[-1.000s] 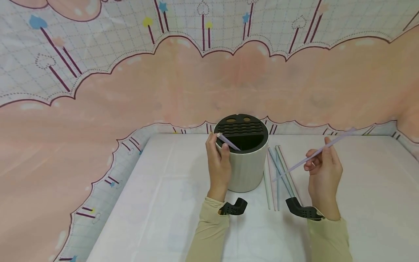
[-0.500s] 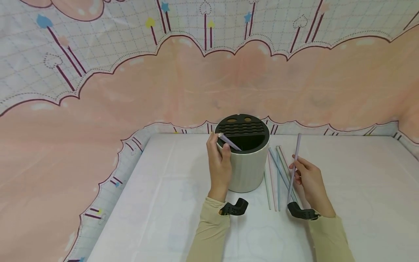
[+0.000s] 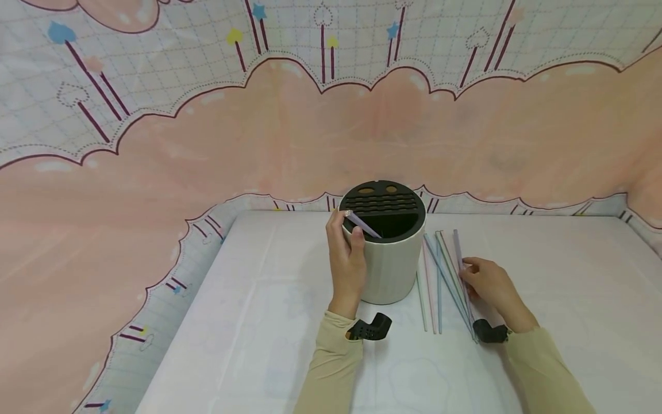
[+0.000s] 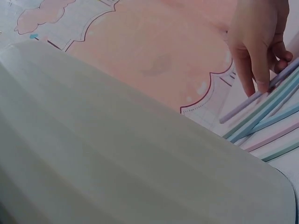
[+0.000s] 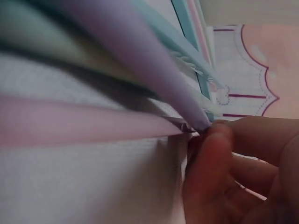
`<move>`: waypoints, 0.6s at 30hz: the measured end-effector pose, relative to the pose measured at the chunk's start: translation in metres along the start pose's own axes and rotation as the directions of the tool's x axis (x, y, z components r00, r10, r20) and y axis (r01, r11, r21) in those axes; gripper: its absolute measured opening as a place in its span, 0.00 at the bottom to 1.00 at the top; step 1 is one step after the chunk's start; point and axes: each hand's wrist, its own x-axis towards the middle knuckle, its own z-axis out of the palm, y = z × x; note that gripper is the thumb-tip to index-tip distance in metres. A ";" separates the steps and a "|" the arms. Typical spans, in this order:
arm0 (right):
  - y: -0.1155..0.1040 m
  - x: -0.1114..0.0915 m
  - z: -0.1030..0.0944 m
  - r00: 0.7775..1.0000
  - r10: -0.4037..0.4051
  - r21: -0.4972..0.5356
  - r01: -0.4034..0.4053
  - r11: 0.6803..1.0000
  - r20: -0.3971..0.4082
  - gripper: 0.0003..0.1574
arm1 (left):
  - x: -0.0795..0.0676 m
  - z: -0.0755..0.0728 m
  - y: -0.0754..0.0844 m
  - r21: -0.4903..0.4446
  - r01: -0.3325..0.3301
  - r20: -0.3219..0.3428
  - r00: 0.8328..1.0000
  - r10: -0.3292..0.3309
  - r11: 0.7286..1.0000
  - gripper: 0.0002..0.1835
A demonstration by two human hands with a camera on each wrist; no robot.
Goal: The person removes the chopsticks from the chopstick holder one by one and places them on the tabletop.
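My left hand (image 3: 347,267) grips the near left side of a cream cylindrical holder (image 3: 391,270) with a black slotted top. A lilac straw (image 3: 364,224) slants out of its front opening, beside the left thumb and fingertips. The holder's ribbed wall (image 4: 117,140) fills much of the left wrist view. To the right, my right hand (image 3: 491,284) pinches another lilac straw (image 3: 458,247) between thumb and fingers, low over the table. Straws in blue (image 3: 446,267), green and pink lie under and beside it. In the right wrist view a pink straw (image 5: 88,123) runs to the fingertips.
Close to the holder's right side lie loose green (image 3: 421,302), pink and blue straws. A white cloth covers the table (image 3: 248,322). Behind it hangs a peach and white printed cloth (image 3: 310,132). A black wrist camera (image 3: 369,328) is on the left wrist.
My right hand has lowered from above the right of the table toward the straws, and its lilac straw has swung from slanted to nearly parallel with them. My left hand and the holder stay put.
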 end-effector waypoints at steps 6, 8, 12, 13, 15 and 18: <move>-0.001 -0.001 0.000 1.000 0.002 -0.080 -0.002 0.997 -0.003 0.27 | 0.000 -0.001 0.001 -0.001 -0.005 -0.004 1.000 0.005 1.000 0.27; -0.001 -0.003 -0.001 1.000 0.004 -0.094 -0.005 0.996 -0.007 0.26 | 0.000 -0.002 0.001 0.002 -0.011 -0.005 1.000 0.011 1.000 0.27; 0.000 -0.006 -0.004 1.000 0.019 -0.091 -0.017 0.996 0.014 0.26 | 0.000 -0.003 0.002 0.005 -0.008 -0.003 1.000 0.008 1.000 0.27; 0.000 -0.007 -0.005 1.000 0.021 -0.087 -0.019 0.996 0.024 0.27 | 0.000 -0.004 0.002 0.007 -0.001 -0.002 1.000 0.001 1.000 0.28; -0.001 -0.010 -0.007 0.999 0.025 -0.068 -0.023 0.997 0.038 0.28 | -0.001 -0.004 0.003 0.004 0.008 0.001 1.000 -0.008 1.000 0.28; -0.005 -0.013 -0.010 0.999 0.015 -0.041 -0.013 0.999 0.041 0.31 | -0.003 -0.005 0.004 0.005 0.018 0.007 1.000 -0.019 1.000 0.28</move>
